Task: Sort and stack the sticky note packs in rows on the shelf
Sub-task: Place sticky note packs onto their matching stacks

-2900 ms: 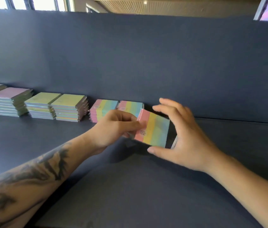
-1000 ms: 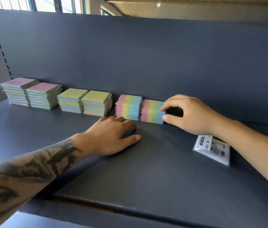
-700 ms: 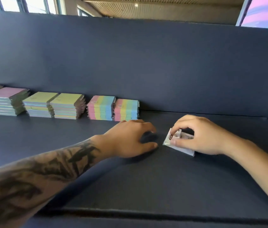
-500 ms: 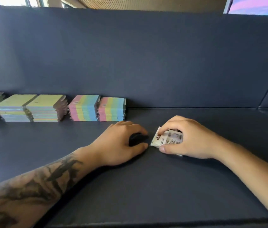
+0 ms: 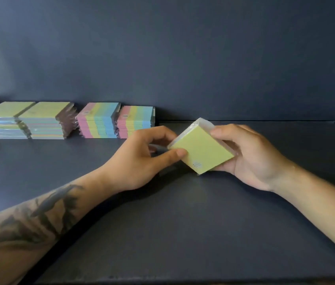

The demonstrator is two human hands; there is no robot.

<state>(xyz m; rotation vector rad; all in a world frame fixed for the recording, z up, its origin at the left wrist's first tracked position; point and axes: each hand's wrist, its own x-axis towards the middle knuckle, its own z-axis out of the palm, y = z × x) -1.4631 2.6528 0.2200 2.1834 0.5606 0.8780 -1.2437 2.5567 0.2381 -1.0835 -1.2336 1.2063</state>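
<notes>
Now | yellow pack (image 5: 201, 153) tilted | between left hand (image 5: 142, 159), right hand (image 5: 251, 153), both gripping

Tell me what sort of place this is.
Probably a shop's display shelving: a dark shelf with a tall back panel, and wrapped sticky note stacks in rows by colour along it.

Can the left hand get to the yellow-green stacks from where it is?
Probably yes: the left hand pinches the yellow pack, and bare shelf lies before the yellow-green stacks.
</notes>
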